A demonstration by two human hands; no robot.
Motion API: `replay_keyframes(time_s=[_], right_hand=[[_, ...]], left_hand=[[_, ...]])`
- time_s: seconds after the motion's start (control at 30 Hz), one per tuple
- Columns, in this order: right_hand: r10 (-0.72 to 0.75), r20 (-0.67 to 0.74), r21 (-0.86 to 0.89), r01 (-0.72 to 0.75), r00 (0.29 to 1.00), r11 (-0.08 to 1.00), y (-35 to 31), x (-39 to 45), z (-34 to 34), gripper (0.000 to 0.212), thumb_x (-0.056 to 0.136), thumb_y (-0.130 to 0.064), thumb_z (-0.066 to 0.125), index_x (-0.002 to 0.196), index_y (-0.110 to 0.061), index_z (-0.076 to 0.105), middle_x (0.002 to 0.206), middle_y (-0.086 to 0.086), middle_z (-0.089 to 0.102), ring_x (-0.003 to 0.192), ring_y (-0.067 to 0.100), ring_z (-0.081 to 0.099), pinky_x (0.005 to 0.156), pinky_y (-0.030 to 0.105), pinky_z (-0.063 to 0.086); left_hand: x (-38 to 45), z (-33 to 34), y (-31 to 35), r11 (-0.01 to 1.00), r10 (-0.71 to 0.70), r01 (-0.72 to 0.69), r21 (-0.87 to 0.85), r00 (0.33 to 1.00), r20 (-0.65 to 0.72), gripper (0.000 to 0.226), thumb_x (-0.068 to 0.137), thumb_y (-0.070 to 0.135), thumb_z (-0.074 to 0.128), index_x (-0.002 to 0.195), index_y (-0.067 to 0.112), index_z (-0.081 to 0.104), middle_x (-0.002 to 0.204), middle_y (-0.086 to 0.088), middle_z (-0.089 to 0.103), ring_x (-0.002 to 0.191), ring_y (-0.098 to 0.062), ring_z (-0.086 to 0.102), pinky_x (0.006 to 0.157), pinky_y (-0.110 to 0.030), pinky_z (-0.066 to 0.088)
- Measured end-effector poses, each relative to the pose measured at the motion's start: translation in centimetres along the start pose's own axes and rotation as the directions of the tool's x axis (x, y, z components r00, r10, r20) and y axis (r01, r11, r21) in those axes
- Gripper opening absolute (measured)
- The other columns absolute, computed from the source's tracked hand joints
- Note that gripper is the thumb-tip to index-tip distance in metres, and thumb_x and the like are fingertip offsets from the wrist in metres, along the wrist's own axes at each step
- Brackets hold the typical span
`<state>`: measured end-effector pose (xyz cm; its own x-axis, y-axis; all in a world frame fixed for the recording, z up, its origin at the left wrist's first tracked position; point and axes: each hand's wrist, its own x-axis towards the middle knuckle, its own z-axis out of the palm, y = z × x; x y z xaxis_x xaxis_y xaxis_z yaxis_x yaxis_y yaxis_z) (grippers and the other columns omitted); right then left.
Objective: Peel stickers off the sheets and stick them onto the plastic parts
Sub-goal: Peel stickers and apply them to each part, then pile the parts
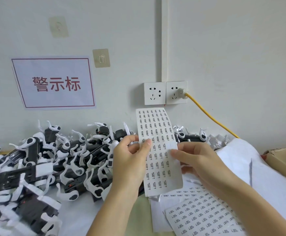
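Observation:
A long white sticker sheet (157,133) with rows of small printed labels is held upright in front of me. My left hand (130,160) grips its left edge, thumb on the front near the middle. My right hand (195,159) pinches the sheet's right edge with thumb and fingertips at a label. A large heap of black-and-white plastic parts (53,160) covers the table to the left and behind the sheet. More sticker sheets (200,215) lie flat on the table below my right forearm.
A double wall socket (164,93) carries a plug with a yellow cable (212,116) running down to the right. A red-bordered paper sign (53,82) hangs on the wall. White paper (261,167) and a cardboard box (285,160) sit at the right.

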<state>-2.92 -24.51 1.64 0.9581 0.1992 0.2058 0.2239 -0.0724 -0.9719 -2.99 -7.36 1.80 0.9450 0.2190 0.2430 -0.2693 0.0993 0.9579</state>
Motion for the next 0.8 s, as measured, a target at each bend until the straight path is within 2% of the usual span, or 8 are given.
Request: replay_keyframes(time_s=[0.07,0.17,0.3,0.4,0.53,0.67,0.73,0.8], right_hand=[[-0.003,0.057,0.024,0.002,0.998,1.0,-0.2,-0.2,0.1,0.02,0.096,-0.015,0.062,0.085,-0.015,0.078,0.1,0.01,0.077,0.093,0.026,0.074,0.084,0.041,0.057],[0.011,0.153,0.027,-0.015,0.988,1.0,-0.3,-0.4,0.1,0.017,0.097,-0.011,0.061,0.096,-0.009,0.078,0.102,0.012,0.077,0.072,0.011,0.073,0.062,0.017,0.051],[0.059,0.195,-0.102,-0.039,0.979,0.994,-0.1,-0.4,-0.1,0.015,0.095,-0.015,0.064,0.1,-0.008,0.076,0.101,0.008,0.077,0.078,0.014,0.068,0.065,0.019,0.045],[0.063,0.204,-0.096,-0.044,0.977,0.994,-0.1,-0.4,-0.1,0.014,0.094,-0.014,0.065,0.096,-0.01,0.078,0.099,0.008,0.077,0.08,0.015,0.067,0.067,0.021,0.046],[0.048,0.222,-0.063,-0.034,0.974,0.997,-0.3,-0.4,-0.1,0.014,0.094,-0.013,0.065,0.097,-0.01,0.078,0.101,0.01,0.077,0.083,0.018,0.068,0.069,0.023,0.046],[0.023,0.14,-0.048,-0.016,0.99,0.999,-0.4,-0.5,0.0,0.013,0.094,-0.011,0.065,0.092,-0.005,0.077,0.094,0.013,0.077,0.08,0.019,0.069,0.07,0.027,0.046],[0.007,0.073,-0.058,-0.002,0.997,0.998,-0.5,-0.5,0.1,0.014,0.093,-0.01,0.064,0.086,-0.008,0.077,0.089,0.012,0.077,0.076,0.017,0.069,0.071,0.029,0.047],[-0.001,0.025,-0.067,0.003,1.0,0.998,-0.6,-0.6,0.2,0.014,0.093,-0.011,0.064,0.085,-0.01,0.076,0.086,0.01,0.077,0.075,0.016,0.068,0.07,0.03,0.047]], left_hand=[[0.1,0.1,-0.1,0.999,0.005,-0.006,-0.033,1.0,-0.018,0.015,0.094,0.016,0.068,0.106,0.012,0.063,0.085,-0.003,0.078,0.079,-0.026,0.075,0.081,-0.054,0.06],[0.3,0.1,-0.3,0.997,0.011,-0.016,-0.08,0.998,-0.06,0.013,0.093,0.017,0.069,0.104,0.013,0.064,0.084,-0.002,0.078,0.075,-0.02,0.075,0.074,-0.046,0.061],[0.7,-0.3,-0.4,0.987,0.008,-0.032,-0.159,0.989,-0.15,0.01,0.093,0.019,0.07,0.099,0.014,0.064,0.081,0.0,0.078,0.072,-0.015,0.075,0.062,-0.034,0.059],[0.9,-0.6,-0.4,0.981,-0.001,-0.038,-0.19,0.979,-0.202,0.01,0.093,0.02,0.07,0.099,0.015,0.064,0.079,0.002,0.078,0.07,-0.013,0.075,0.053,-0.028,0.058],[1.2,-0.8,-0.7,0.987,-0.018,-0.02,-0.162,0.973,-0.232,0.013,0.092,0.022,0.071,0.101,0.015,0.065,0.077,0.002,0.077,0.068,-0.012,0.074,0.056,-0.031,0.06],[1.1,-0.8,-0.6,0.988,-0.042,0.005,-0.154,0.971,-0.236,0.015,0.091,0.026,0.073,0.1,0.019,0.064,0.075,0.007,0.076,0.067,-0.008,0.073,0.057,-0.027,0.056],[1.0,-0.6,-0.6,0.998,-0.018,0.002,-0.06,0.962,-0.272,0.02,0.088,0.034,0.075,0.097,0.026,0.059,0.075,0.011,0.074,0.065,-0.003,0.069,0.061,-0.024,0.05],[0.7,-0.5,-0.7,0.993,0.065,-0.03,0.113,0.943,-0.326,0.029,0.085,0.04,0.076,0.098,0.028,0.054,0.089,0.006,0.068,0.071,-0.003,0.064,0.064,-0.02,0.043]])
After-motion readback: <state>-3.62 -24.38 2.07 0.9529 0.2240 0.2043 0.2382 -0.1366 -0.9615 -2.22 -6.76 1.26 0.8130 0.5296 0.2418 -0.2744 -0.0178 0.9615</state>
